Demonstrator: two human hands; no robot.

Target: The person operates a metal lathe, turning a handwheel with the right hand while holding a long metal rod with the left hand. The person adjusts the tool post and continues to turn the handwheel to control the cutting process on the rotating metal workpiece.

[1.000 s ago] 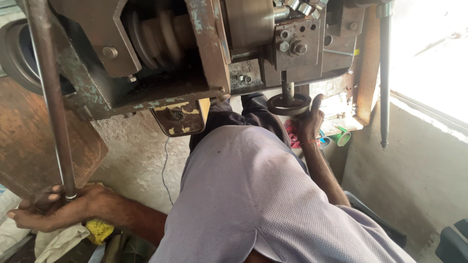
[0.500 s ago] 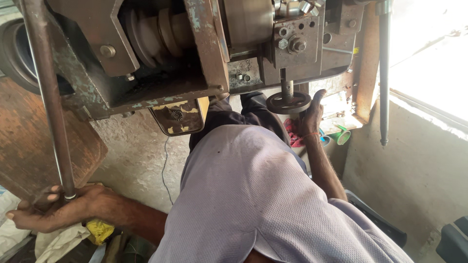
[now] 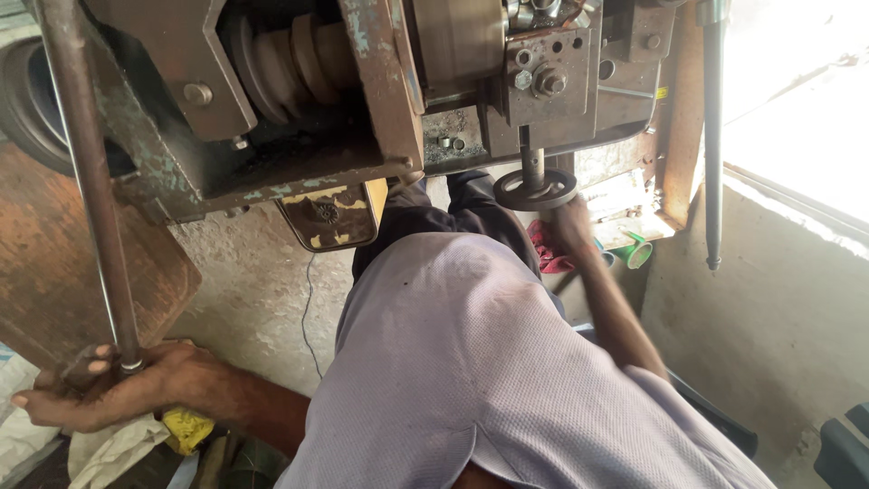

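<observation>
My left hand (image 3: pixel 109 391) is at the lower left, fingers wrapped around the lower end of a long grey metal rod (image 3: pixel 86 181) that runs up past the machine. The hand rests against a rusty brown board (image 3: pixel 54 272). My right hand (image 3: pixel 572 225) reaches forward past my lilac shirt and grips the right rim of a small dark handwheel (image 3: pixel 534 190) under the machine's carriage; this hand is blurred. The wheel hangs on a short shaft below a grey block with bolts (image 3: pixel 543 77).
An old worn lathe (image 3: pixel 299 109) with a stepped pulley fills the top. A yellow rag (image 3: pixel 186 427) and white cloth lie under my left arm. Red cloth (image 3: pixel 548 254) and a green cup (image 3: pixel 638 252) sit beyond the wheel. A vertical bar (image 3: pixel 713 136) hangs beside a concrete wall.
My right hand has slid lower along the handwheel's right rim and is now blurred. My left hand stays on the rod's end.
</observation>
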